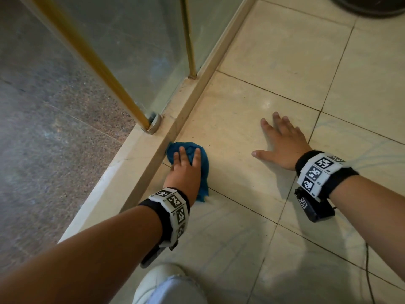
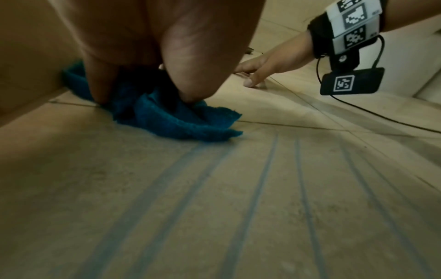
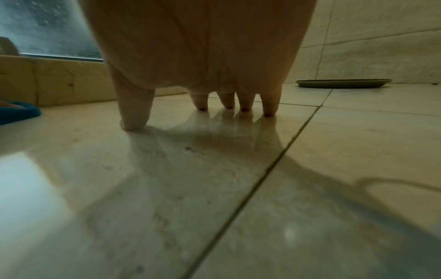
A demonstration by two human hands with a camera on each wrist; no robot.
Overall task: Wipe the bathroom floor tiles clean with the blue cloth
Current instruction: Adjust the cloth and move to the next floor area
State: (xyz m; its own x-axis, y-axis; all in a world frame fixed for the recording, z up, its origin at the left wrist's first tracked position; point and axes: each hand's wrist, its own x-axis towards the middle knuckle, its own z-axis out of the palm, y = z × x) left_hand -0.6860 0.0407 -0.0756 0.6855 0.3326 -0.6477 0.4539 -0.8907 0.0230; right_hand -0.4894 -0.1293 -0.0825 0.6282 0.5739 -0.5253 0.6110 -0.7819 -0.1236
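The blue cloth [image 1: 205,165] lies bunched on the beige floor tiles [image 1: 274,62], right against the shower curb [image 1: 131,167]. My left hand [image 1: 185,172] presses down on the cloth with straight, spread fingers. In the left wrist view the fingers [image 2: 190,81] push into the blue cloth [image 2: 171,122]. My right hand [image 1: 282,139] rests flat on a tile to the right, fingers spread, holding nothing. Its fingertips [image 3: 268,109] touch the floor in the right wrist view, where a corner of the cloth [image 3: 16,113] shows at far left.
A glass shower door [image 1: 131,51] with a gold frame [image 1: 92,55] stands above the curb. Faint blue streaks [image 2: 262,179] cross the near tile. A dark flat dish [image 3: 343,83] lies by the far wall. My knee [image 1: 173,286] and a thin black cable [image 1: 370,273] are near.
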